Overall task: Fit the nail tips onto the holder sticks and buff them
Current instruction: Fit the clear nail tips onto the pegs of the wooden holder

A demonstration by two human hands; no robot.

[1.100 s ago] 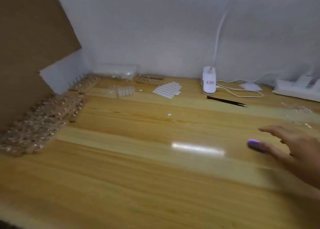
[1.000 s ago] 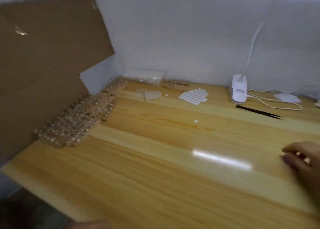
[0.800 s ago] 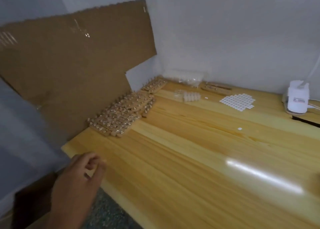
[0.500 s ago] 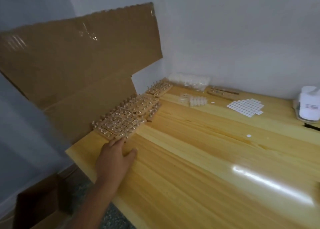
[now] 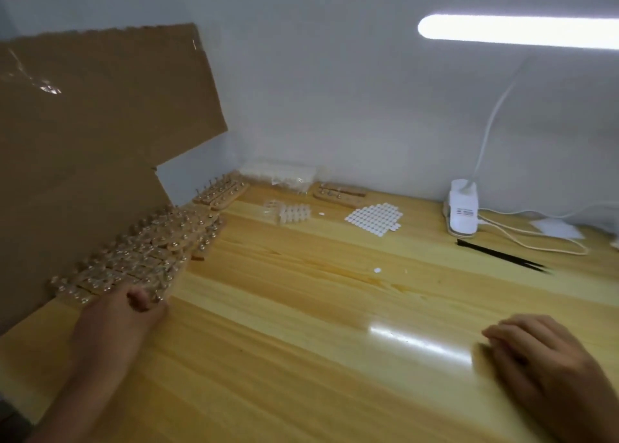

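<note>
Several wooden holder strips (image 5: 150, 251), each set with small sticks carrying clear nail tips, lie in a long pile along the table's left side. My left hand (image 5: 120, 315) is at the near end of this pile, thumb and fingers closed on the nearest strip. Two more strips (image 5: 222, 191) sit at the back corner and another strip (image 5: 338, 194) lies further right. A row of loose clear nail tips (image 5: 291, 213) and a sheet of white adhesive dots (image 5: 375, 218) lie at the back. My right hand (image 5: 542, 359) rests on the table with its fingers loosely curled, holding nothing.
A brown cardboard sheet (image 5: 83, 141) stands against the left wall behind the pile. A clear plastic bag (image 5: 281, 174) lies in the back corner. A white lamp base (image 5: 464, 211) with its cable stands at the back right, a black tool (image 5: 499, 255) in front of it.
The view swung left and back toward the centre. My left hand came up from below the table edge and closed on the nearest holder strip. My right hand has settled on the table.
</note>
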